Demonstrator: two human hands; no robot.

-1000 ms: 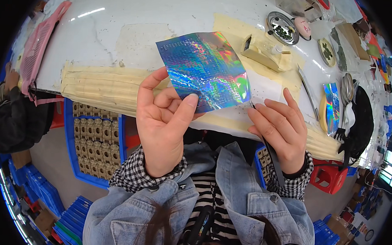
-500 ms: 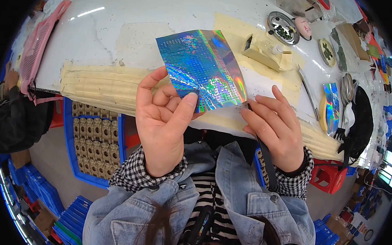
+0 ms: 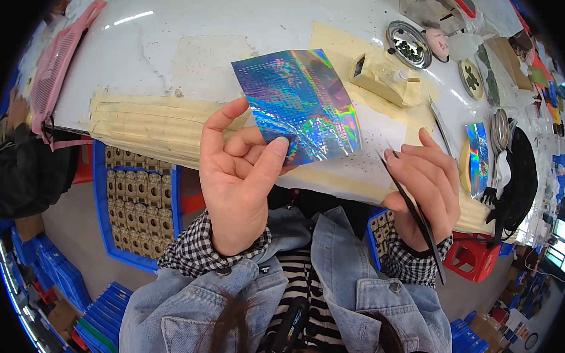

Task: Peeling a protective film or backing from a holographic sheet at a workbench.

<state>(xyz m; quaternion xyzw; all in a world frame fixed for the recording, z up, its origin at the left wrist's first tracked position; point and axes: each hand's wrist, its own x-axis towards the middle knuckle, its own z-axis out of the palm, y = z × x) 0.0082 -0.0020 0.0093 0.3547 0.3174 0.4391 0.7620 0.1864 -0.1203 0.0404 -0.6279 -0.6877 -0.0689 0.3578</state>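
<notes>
My left hand (image 3: 238, 181) pinches the lower edge of a shiny blue holographic sheet (image 3: 298, 108) with rows of small marks, thumb on top. The sheet is tilted above the table edge. In my right hand (image 3: 424, 189) is a pair of black tweezers (image 3: 413, 210), pointed tips up and toward the sheet, but apart from it. Whether anything sits between the tips is too small to tell. Below the sheet lies white paper (image 3: 374, 165) scattered with tiny dark specks.
A cream tape-covered block (image 3: 387, 83) stands beyond the paper. Farther right are a metal dish (image 3: 409, 43) with dark green bits, an oval dish (image 3: 471, 79), metal tweezers (image 3: 441, 123) and another holographic strip (image 3: 477, 156). A blue crate (image 3: 113, 232) of beige parts sits below left; a pink basket (image 3: 63, 66) stands left.
My right hand has drawn back to the right, away from the sheet, bringing the tweezers' tips clear of it. The sheet and my left hand have shifted slightly right.
</notes>
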